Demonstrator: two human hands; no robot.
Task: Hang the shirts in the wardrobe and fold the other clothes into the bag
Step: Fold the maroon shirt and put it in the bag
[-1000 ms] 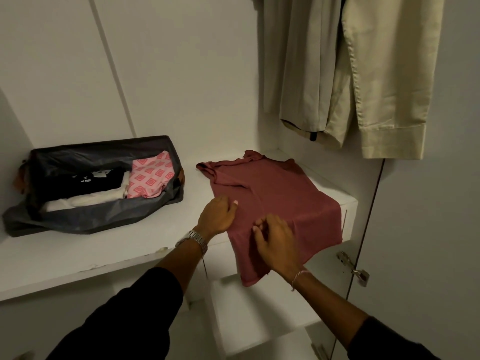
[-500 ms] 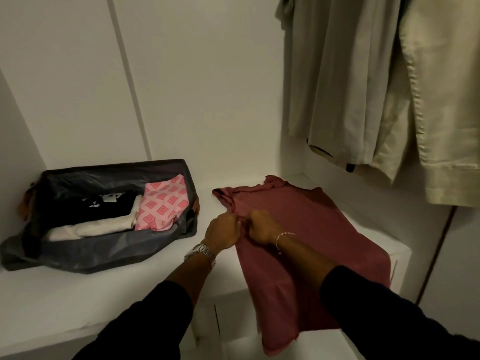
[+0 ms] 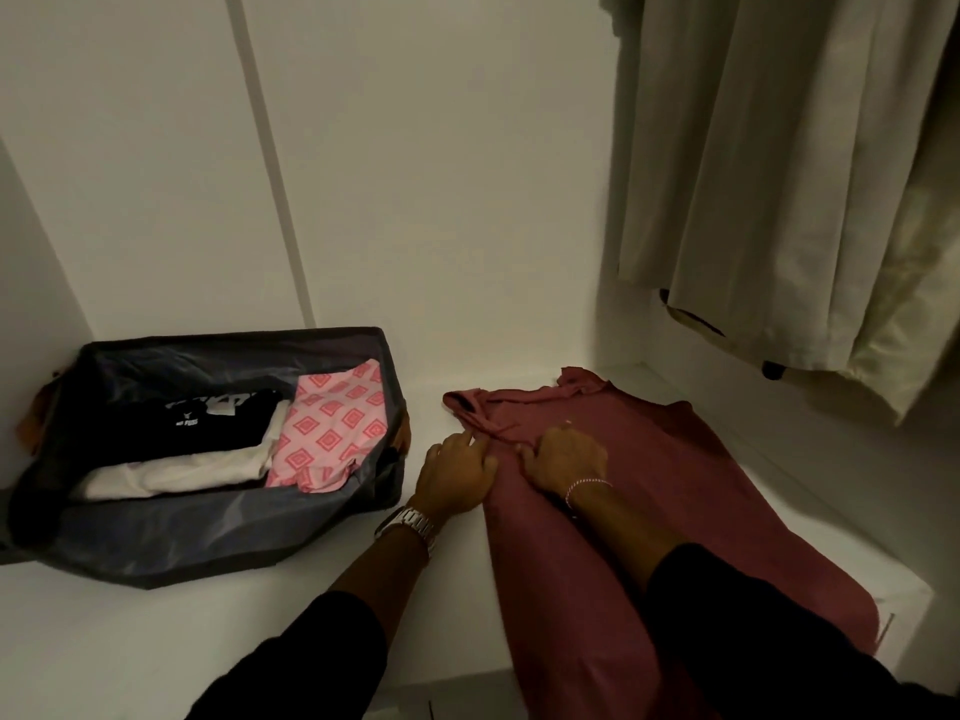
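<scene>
Head view: white wardrobe shelf (image 3: pixel 156 631), smooth, flat, matte; bare strip along the front edge left of the arms. Pale hanging shirts (image 3: pixel 769 174) top right, soft vertical folds, hems well above the shelf's right end. Maroon t-shirt (image 3: pixel 701 501) lies flat on the right half of the shelf, thin knit, neck end toward the back wall, lower part draped over the front edge. Dark bag (image 3: pixel 223 532) on the left half, limp shiny fabric, open top, right wall just beside the left hand. Inside: black folded top with white print (image 3: pixel 208 418), white folded cloth (image 3: pixel 176 470) in front of it, pink diamond-print cloth (image 3: pixel 332 433) at the right end. Left hand (image 3: pixel 457 475) at the t-shirt's left edge, fingers curled, pinching fabric near the sleeve; metal watch on wrist. Right hand (image 3: pixel 566 459) on the t-shirt, fingers curled into a bunched fold; thin bracelet on wrist.
</scene>
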